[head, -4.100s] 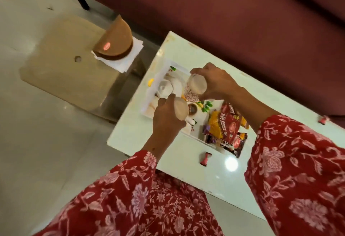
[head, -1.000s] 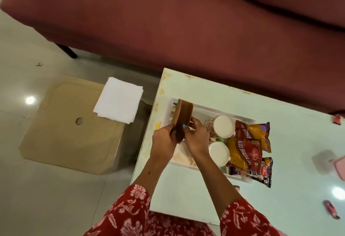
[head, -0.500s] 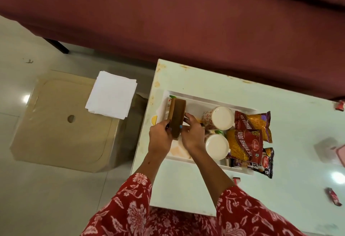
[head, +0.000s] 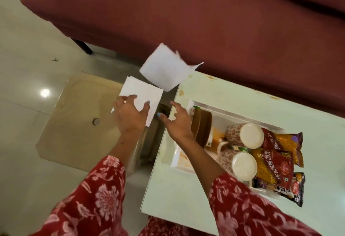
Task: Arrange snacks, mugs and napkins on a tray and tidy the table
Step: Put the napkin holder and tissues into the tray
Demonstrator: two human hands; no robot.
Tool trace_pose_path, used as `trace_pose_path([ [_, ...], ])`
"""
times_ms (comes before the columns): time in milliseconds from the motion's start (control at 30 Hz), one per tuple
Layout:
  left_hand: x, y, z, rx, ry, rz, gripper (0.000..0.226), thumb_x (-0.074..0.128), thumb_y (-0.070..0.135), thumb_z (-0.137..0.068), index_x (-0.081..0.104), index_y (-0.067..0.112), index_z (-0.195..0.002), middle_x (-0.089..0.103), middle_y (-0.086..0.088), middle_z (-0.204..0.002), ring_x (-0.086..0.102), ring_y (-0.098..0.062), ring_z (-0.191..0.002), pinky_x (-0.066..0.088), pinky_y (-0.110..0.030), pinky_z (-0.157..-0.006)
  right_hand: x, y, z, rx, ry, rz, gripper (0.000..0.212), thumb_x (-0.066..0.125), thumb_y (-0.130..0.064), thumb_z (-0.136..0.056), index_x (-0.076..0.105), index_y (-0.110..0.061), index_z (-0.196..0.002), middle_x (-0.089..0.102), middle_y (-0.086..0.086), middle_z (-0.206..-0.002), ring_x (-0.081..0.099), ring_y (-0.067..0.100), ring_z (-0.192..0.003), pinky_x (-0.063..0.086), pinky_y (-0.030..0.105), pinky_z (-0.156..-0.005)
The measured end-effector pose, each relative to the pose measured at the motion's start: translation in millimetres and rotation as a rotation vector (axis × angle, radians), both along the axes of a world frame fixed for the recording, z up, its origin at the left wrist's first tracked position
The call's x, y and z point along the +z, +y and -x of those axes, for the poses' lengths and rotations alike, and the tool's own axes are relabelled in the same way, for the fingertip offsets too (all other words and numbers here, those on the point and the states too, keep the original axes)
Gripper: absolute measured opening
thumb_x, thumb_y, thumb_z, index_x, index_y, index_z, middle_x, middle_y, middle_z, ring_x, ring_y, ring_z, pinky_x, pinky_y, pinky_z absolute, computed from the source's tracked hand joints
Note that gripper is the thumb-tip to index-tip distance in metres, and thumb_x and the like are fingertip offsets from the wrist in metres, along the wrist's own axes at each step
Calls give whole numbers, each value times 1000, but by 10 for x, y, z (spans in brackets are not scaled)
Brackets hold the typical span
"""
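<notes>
the left hand pinches the napkin stack off the stool beyond the worktop's left edge, bound for the tray, while the right hand hovers spread and empty, likely to steady loose sheets.

We get one view only, head-mounted, looking steeply down and forward over our own arms. Left hand and right hand sit near frame centre, close to the lens. Beyond the hands is the sofa; the table runs right of them, the floor left. Frame tilted, wide-angle, no second view to overlap.
</notes>
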State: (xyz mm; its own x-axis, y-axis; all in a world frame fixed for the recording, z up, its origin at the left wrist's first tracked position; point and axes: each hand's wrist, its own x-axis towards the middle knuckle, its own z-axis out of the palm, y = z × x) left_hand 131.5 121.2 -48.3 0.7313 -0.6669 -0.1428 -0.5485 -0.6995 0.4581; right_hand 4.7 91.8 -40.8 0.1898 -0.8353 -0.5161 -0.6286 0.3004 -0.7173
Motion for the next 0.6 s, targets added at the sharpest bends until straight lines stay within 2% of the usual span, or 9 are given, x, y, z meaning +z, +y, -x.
trace_pose_path([
  [100,-143,-139,-282,-121,6,-121,48,60,45,-82,57,16,-120,48,-15,-130,43,-31,-116,41,-43,-97,-143,-264,-373,94,-40,-127,60,59,-42,-87,35,-25,-140,38,4,-148,42,26,-132,40,40,-105],
  [200,-265,-170,-420,-153,44,-204,46,64,41,-81,57,16,-119,46,-15,-132,44,-32,-115,42,-40,-98,-299,-404,-614,143,-24,-173,52,58,-34,-90,40,-21,-137,43,8,-144,47,28,-126,44,38,-105],
  [300,-289,-177,-451,-54,41,-117,43,69,40,-76,62,14,-110,49,-15,-126,45,-32,-113,45,-44,-96,-381,-410,-747,-27,6,-156,54,65,-25,-86,37,-19,-133,48,8,-136,52,28,-120,46,36,-98],
  [367,-280,-176,-491,56,49,-136,60,76,41,-68,53,10,-114,49,-17,-123,45,-34,-114,44,-46,-93,-385,-405,-800,-195,3,-201,68,71,-21,-81,30,-16,-135,52,9,-133,54,31,-119,48,36,-94],
  [433,-254,-187,-551,181,154,-186,79,80,42,-62,41,6,-120,49,-18,-123,48,-35,-113,45,-47,-90,-375,-412,-811,-310,33,-274,77,77,-21,-75,31,-12,-136,55,11,-131,56,33,-117,49,37,-92],
  [467,-244,-194,-576,225,215,-205,81,81,43,-62,40,5,-120,50,-17,-120,51,-35,-111,47,-45,-87,-373,-418,-806,-349,36,-313,72,78,-21,-74,37,-11,-132,57,11,-129,58,33,-114,50,38,-90],
  [533,-241,-188,-599,227,291,-235,73,78,44,-65,45,6,-117,56,-16,-116,56,-34,-104,48,-41,-82,-358,-415,-794,-393,4,-365,45,79,-20,-73,53,-11,-109,63,11,-122,63,31,-105,54,37,-85],
  [600,-240,-168,-587,185,311,-233,63,75,43,-70,52,5,-115,59,-16,-116,58,-34,-103,48,-39,-84,-338,-383,-787,-384,-16,-366,28,78,-19,-74,56,-13,-92,67,10,-116,66,28,-100,56,35,-81],
])
